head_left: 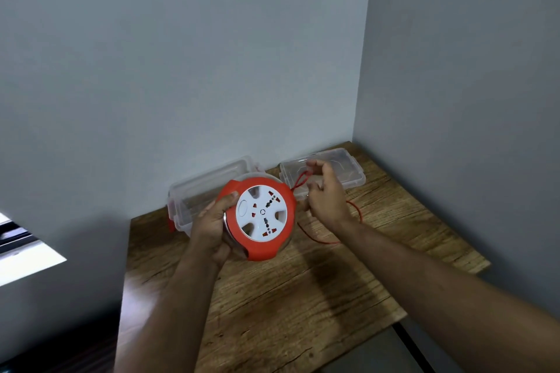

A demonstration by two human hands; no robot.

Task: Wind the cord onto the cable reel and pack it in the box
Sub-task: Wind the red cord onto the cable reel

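My left hand (212, 227) grips the left rim of a round cable reel (261, 218), orange with a white socket face, held above the wooden table (288, 297). A thin red cord (301, 180) leaves the reel's upper right edge and runs up to my right hand (322, 194), which pinches it between thumb and fingers. More cord (321, 238) trails loose on the table below my right wrist. The clear plastic box (194, 200) stands open behind the reel, at the wall.
The box's clear lid (339, 169) lies flat at the back right, partly behind my right hand. Grey walls close the table at the back and right. The table's left and front edges drop to a dark floor.
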